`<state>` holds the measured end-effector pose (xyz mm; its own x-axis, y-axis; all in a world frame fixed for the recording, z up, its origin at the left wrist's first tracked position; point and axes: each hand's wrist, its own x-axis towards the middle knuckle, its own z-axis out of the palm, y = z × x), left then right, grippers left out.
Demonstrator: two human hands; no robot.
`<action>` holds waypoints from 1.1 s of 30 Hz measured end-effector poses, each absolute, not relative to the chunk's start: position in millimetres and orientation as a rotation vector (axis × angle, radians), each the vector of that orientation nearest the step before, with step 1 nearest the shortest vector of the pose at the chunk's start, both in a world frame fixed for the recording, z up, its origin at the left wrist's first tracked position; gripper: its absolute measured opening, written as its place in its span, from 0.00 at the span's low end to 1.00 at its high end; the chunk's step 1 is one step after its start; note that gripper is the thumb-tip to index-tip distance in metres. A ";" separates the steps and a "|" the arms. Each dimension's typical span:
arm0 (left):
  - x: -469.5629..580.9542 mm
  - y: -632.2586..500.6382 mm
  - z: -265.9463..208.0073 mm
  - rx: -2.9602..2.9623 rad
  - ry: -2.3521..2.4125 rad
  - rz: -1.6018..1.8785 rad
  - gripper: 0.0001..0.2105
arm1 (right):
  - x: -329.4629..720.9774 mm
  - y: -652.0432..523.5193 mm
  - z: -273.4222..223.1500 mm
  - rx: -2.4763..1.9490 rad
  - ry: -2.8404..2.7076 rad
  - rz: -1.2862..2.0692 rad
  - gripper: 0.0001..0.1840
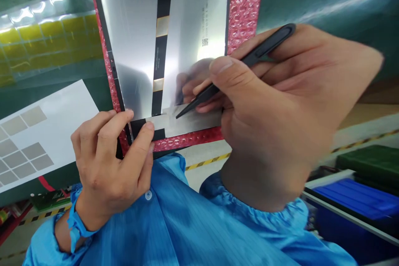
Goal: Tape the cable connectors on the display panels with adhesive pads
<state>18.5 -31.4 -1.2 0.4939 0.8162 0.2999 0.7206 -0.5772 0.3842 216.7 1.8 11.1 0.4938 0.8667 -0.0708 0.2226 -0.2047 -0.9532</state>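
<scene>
Right hand (277,95) grips black tool (268,45); left hand (107,160) spread on panel (134,20) corner. Silver strip (179,127) looks laid; gray pads (34,115) remain on sheet (72,106).

Illegible print (205,18) on silvery panel (134,20)

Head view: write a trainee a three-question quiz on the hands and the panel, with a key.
1. What does the right hand hold? (a) a brush; (b) a black pointed tool; (c) a roll of tape.
2. True or false: the left hand is at the near left corner of the silvery panel.
3. Fill in: the bubble wrap showing along the panel's edges is ____ in colour.

Key: 1. b; 2. true; 3. pinkish red.
</scene>
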 end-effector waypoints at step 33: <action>15.9 -38.6 17.4 2.436 1.602 0.383 0.23 | 218.2 7.4 -34.2 -1.449 -0.672 0.831 0.09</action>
